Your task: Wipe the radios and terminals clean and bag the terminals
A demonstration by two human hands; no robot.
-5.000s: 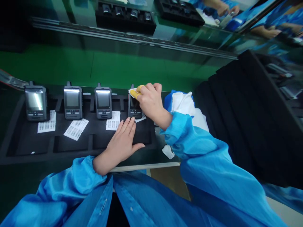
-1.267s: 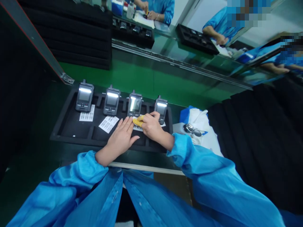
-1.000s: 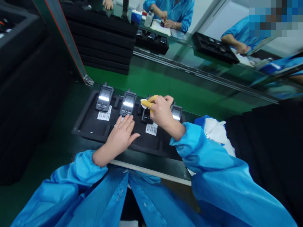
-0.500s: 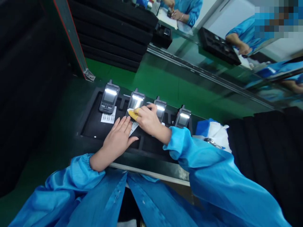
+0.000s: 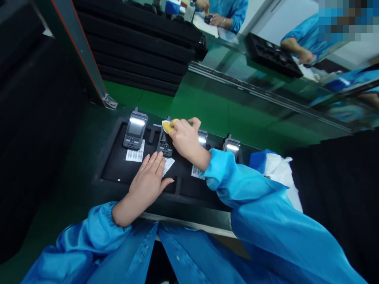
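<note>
Several black handheld radios with screens lie in a row in a black foam tray (image 5: 111, 167). My right hand (image 5: 187, 138), with yellow finger covers on its fingertips, presses a small white wipe (image 5: 164, 123) onto the upper screen of the second radio (image 5: 166, 148). My left hand (image 5: 146, 179) lies flat with fingers outstretched, its fingertips at that radio's lower end. A printed label sheet (image 5: 168, 165) shows beside those fingers. The leftmost radio (image 5: 135, 130) rests on another label sheet (image 5: 135, 155). My right hand and sleeve partly hide the third radio (image 5: 203, 138) and the rightmost radio (image 5: 231, 146).
A blue and white bag (image 5: 280, 169) sits right of the tray. Stacked black foam trays (image 5: 139, 51) stand beyond a green surface (image 5: 207, 102). A metal post (image 5: 85, 55) rises at left. Behind a glass partition, co-workers' hands (image 5: 217, 19) work near another black tray (image 5: 272, 55).
My right hand has slid the wipe up the second radio, from its lower part to the top of the screen, uncovering the keypad. My left hand stays nearly in place. The view has shifted slightly.
</note>
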